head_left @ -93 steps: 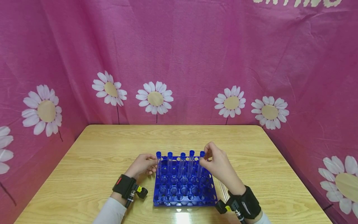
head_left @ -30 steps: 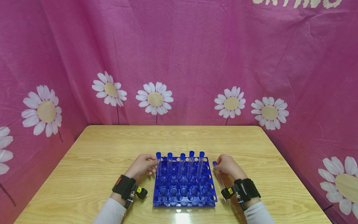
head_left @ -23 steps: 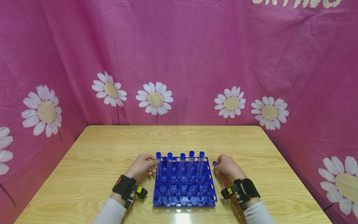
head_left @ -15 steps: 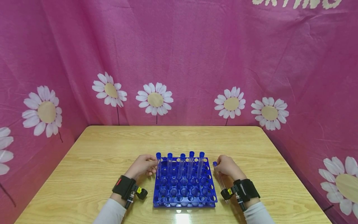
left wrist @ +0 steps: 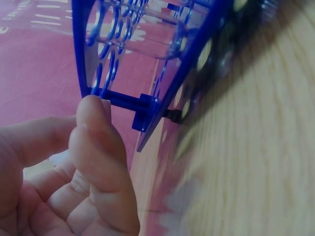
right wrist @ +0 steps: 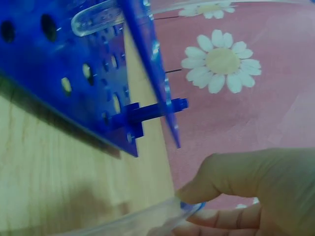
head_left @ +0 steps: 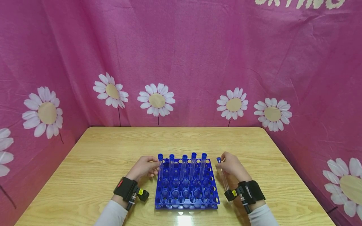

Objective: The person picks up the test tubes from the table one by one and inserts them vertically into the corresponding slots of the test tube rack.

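A blue test tube rack (head_left: 186, 205) stands on the table, with several clear, blue-capped test tubes upright in its far part. At the rack's far left corner, my left hand (head_left: 145, 166) pinches the top plate's edge between thumb and finger, as the left wrist view also shows of the rack (left wrist: 147, 123). Right of the rack, my right hand (head_left: 233, 164) pinches another test tube (head_left: 223, 177) just below its blue cap. This tube slants, cap end raised. In the right wrist view, the held test tube (right wrist: 142, 219) is blurred, and its cap is mostly behind the thumb.
The wooden table (head_left: 127, 138) extends around the rack on all sides. A pink curtain (head_left: 192, 62) with white daisies hangs behind and at both sides. Black wrist straps with small cameras are worn on both wrists.
Three seconds ago my right hand was at the rack's rightmost tube. It let go, moved to the tube lying at the right, and now has lifted its cap end. My left hand stayed.
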A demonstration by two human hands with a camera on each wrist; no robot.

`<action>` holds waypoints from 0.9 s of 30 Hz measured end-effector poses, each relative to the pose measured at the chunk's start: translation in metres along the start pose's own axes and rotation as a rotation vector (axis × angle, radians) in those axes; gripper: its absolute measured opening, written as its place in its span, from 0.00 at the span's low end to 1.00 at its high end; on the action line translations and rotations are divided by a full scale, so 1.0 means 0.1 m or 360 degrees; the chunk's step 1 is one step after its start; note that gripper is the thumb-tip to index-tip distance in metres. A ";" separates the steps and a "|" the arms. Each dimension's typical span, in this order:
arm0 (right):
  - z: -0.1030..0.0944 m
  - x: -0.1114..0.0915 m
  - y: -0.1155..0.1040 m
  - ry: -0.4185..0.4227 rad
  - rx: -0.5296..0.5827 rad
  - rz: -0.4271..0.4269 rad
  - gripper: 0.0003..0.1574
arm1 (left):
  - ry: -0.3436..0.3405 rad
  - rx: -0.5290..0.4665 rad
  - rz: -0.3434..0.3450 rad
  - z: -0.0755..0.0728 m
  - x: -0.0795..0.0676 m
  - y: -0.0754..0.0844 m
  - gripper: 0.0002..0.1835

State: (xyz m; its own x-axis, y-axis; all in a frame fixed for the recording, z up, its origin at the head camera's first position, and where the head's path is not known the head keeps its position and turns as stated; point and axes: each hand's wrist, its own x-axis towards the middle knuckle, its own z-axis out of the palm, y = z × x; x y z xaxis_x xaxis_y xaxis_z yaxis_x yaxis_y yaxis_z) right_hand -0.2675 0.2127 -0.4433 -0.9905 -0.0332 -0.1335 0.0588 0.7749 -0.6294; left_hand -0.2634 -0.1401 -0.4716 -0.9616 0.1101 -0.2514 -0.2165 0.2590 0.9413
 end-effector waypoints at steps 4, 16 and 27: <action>-0.08 -0.05 -0.06 0.0050 0.0055 -0.0026 0.22 | -0.0003 -0.0005 0.0005 0.00 -0.01 0.00 0.11; -0.26 -0.18 -0.24 0.0272 0.0069 -0.0205 0.22 | 0.0006 0.0018 0.0001 0.00 -0.01 0.01 0.11; -0.37 -0.38 -0.46 0.0535 0.0107 -0.0288 0.22 | -0.0004 0.0021 0.0010 0.00 -0.02 0.02 0.11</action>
State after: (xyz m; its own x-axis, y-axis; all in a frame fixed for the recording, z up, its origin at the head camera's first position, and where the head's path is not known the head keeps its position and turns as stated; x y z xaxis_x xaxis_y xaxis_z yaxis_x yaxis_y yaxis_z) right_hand -0.2373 0.2020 -0.3813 -0.9704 0.0516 0.2359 -0.1239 0.7321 -0.6699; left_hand -0.2618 -0.1399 -0.4697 -0.9625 0.1142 -0.2460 -0.2081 0.2709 0.9399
